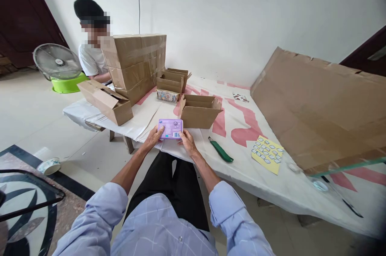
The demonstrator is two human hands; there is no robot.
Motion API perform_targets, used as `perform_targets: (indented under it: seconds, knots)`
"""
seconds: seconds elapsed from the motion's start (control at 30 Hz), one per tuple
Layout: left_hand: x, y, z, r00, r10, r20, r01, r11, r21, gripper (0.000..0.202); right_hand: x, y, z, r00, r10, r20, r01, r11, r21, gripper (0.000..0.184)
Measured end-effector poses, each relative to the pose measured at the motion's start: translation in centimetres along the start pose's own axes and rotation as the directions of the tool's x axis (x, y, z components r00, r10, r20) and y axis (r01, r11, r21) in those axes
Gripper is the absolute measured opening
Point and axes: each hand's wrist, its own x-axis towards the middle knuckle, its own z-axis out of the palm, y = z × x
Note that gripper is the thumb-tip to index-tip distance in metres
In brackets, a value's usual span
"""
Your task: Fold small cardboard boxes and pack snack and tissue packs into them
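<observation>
My left hand (154, 135) and my right hand (187, 141) hold a small purple pack (170, 127) with a barcode at its lower right corner. Thumbs rest on its top face, and the fingers under it are mostly hidden. What the pack contains does not show. Just beyond it, an open cardboard box (199, 116) stands on the cloth-covered table (199, 143), its flaps spread. To the right of my right hand lies a green-handled utility knife (221, 150).
Further back are an open box (170, 81), a patterned pack (167, 95) and stacked cartons (135, 55). A long carton (107, 101) lies at left, near a seated person (95, 55) and a fan (58, 62). At right are a yellow sticker sheet (267, 154) and a large cardboard sheet (322, 115).
</observation>
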Motion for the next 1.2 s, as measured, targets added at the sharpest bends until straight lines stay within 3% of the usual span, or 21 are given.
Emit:
perform_targets:
  seconds: [0.23, 0.53, 0.67, 0.93, 1.2]
  knots:
    - [0.2, -0.8, 0.1, 0.999, -0.046, -0.009, 0.046, 0.999, 0.027, 0.09, -0.1, 1.0, 0.1, 0.999, 0.041, -0.003, -0.041, 0.999, 0.003, 0.043]
    - [0.8, -0.1, -0.3, 1.0, -0.013, -0.01, 0.013, 1.0, 0.028, 0.086, 0.6, 0.1, 0.5, 1.0, 0.024, -0.014, -0.024, 1.0, 0.008, 0.05]
    - [2.0, 1.5, -0.8, 0.999, 0.05, -0.016, -0.049, 0.999, 0.019, 0.09, 1.3, -1.7, 0.6, 1.0, -0.025, -0.015, 0.025, 1.0, 0.017, 0.053]
    - [3.3, 6.8, -1.6, 0.974, 0.218, -0.055, -0.219, 0.976, -0.008, 0.087, 1.8, -7.1, 0.6, 0.975, -0.219, 0.042, 0.217, 0.975, 0.044, 0.067]
    - [3.2, 9.8, -2.0, 0.962, 0.265, -0.064, -0.267, 0.963, -0.036, 0.085, 0.6, -10.7, 0.6, 0.951, -0.301, 0.064, 0.3, 0.954, 0.022, 0.067]
